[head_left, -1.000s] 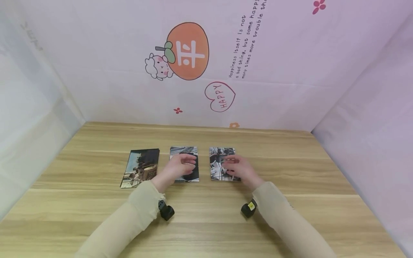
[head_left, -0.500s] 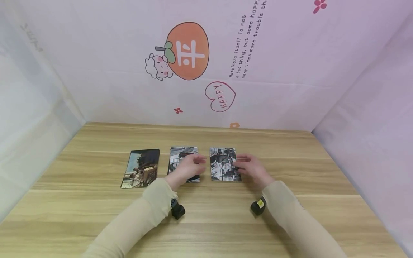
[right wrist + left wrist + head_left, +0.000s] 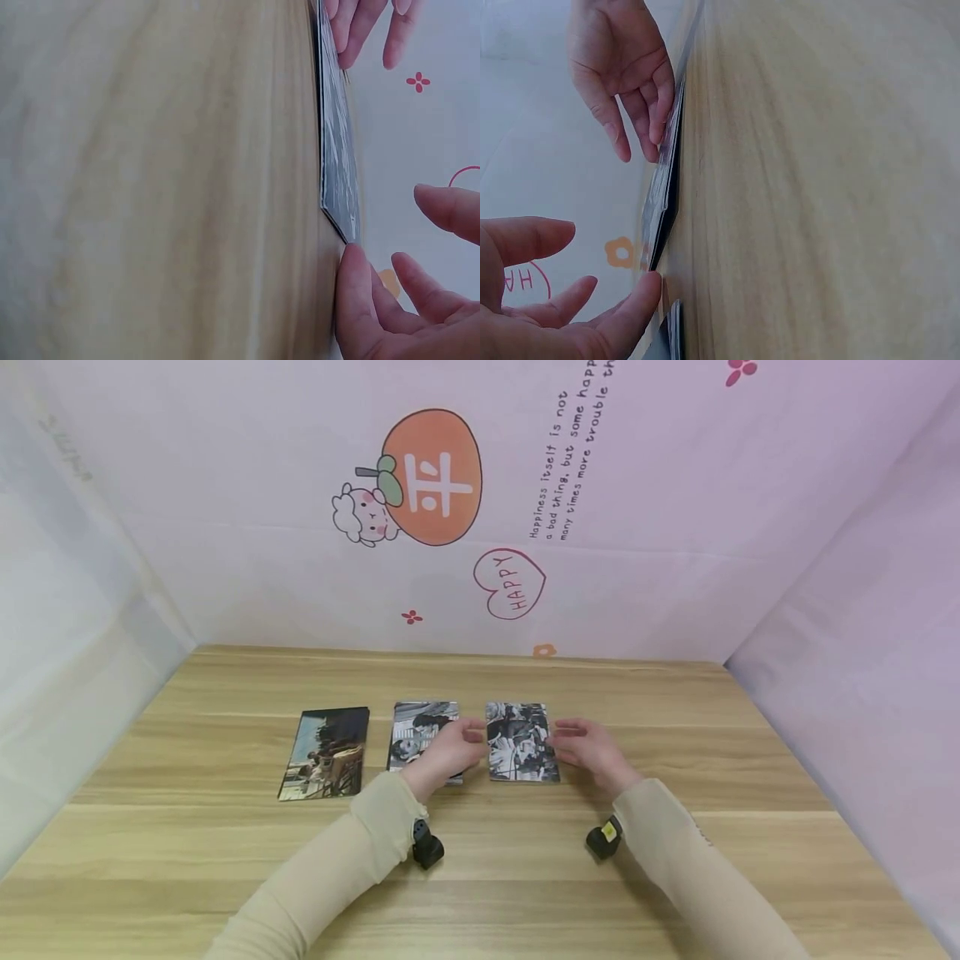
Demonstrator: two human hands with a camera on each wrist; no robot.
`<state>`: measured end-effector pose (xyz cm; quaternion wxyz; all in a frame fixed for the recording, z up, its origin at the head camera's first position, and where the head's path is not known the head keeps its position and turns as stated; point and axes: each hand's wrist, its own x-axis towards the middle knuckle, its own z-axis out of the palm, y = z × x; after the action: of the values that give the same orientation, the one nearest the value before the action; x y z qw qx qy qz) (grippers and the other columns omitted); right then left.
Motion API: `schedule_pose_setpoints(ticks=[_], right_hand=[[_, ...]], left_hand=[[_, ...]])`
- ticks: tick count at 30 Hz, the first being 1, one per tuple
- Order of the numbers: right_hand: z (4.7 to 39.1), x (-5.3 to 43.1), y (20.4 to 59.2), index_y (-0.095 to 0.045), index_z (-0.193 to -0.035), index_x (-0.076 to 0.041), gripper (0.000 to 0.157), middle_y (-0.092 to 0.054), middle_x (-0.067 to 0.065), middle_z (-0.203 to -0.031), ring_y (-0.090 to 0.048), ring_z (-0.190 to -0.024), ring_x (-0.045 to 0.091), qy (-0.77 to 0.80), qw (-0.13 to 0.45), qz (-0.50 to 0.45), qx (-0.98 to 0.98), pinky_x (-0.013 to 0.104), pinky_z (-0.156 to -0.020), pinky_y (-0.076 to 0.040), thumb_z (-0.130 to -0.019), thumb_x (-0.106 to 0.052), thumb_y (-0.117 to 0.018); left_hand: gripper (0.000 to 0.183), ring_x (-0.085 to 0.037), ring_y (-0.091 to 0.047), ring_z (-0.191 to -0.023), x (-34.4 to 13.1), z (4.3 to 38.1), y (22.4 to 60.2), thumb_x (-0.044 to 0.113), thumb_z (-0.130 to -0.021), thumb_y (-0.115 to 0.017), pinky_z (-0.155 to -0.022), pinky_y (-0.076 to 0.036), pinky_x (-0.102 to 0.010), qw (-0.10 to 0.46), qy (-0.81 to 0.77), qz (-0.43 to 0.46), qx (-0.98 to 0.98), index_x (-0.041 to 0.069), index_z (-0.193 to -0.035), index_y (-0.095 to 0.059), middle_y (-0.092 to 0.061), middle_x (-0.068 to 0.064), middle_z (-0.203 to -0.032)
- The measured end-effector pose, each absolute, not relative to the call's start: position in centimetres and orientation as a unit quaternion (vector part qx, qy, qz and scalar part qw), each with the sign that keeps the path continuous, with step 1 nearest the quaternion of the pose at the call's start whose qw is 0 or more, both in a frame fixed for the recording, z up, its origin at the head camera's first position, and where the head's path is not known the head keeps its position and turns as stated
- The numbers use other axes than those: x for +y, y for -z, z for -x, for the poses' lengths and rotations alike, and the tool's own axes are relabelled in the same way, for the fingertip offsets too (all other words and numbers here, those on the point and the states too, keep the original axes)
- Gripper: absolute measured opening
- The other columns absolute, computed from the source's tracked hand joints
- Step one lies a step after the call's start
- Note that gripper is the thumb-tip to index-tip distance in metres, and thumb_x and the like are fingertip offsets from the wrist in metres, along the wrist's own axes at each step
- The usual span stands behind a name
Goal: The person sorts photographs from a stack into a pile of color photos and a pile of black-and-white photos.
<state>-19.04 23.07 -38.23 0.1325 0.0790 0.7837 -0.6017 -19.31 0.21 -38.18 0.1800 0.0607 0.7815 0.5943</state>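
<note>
A black-and-white photo (image 3: 517,747) lies flat on the table, the rightmost of three piles in a row. On its left side is my left hand (image 3: 450,750), fingers loosely bent, covering part of the middle black-and-white photo (image 3: 407,742). My right hand (image 3: 592,752) stands at the opposite side, fingertips by the edge. In the left wrist view, a left fingertip meets the near end of the thin photo stack (image 3: 664,187). The right wrist view has a right fingertip at the corner of the same stack (image 3: 337,142). Neither hand grips anything.
A colour photo (image 3: 326,756) lies at the left end of the row. The wood-grain table (image 3: 495,877) is bounded by a printed cloth backdrop (image 3: 637,593) behind and cloth walls at both sides. Each wrist wears a small black camera (image 3: 427,847).
Both hands have moved right. The left hand slid from over the middle photo to its right edge; the right hand came off the rightmost photo to its right side. The photos stay put.
</note>
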Motion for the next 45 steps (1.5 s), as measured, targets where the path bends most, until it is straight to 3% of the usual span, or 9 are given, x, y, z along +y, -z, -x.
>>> schedule_pose_setpoints(ticks=[38,45], right_hand=[[19.20,22.85,38.25,-0.035,-0.137,0.011,0.048,-0.043,0.031,-0.137,-0.047,-0.126,0.037,0.624,0.099,-0.104,0.768,0.034,-0.102,-0.045,-0.093,0.000,-0.052],[19.12,22.90,38.22,-0.037,-0.136,0.011,0.048,-0.045,0.030,-0.136,-0.057,-0.115,0.025,0.631,0.087,-0.113,0.763,0.028,-0.097,-0.049,-0.093,-0.003,-0.054]], left_hand=[[0.044,-0.035,-0.051,-0.122,1.23,19.13,37.96,0.005,-0.090,-0.057,-0.092,-0.052,-0.038,0.177,-0.580,-0.066,0.793,-0.002,-0.133,-0.048,-0.049,-0.025,-0.134],[0.043,-0.035,-0.052,-0.120,1.22,19.12,38.16,0.003,-0.089,-0.058,-0.092,-0.053,-0.038,0.174,-0.582,-0.061,0.792,-0.002,-0.131,-0.049,-0.050,-0.026,-0.133]])
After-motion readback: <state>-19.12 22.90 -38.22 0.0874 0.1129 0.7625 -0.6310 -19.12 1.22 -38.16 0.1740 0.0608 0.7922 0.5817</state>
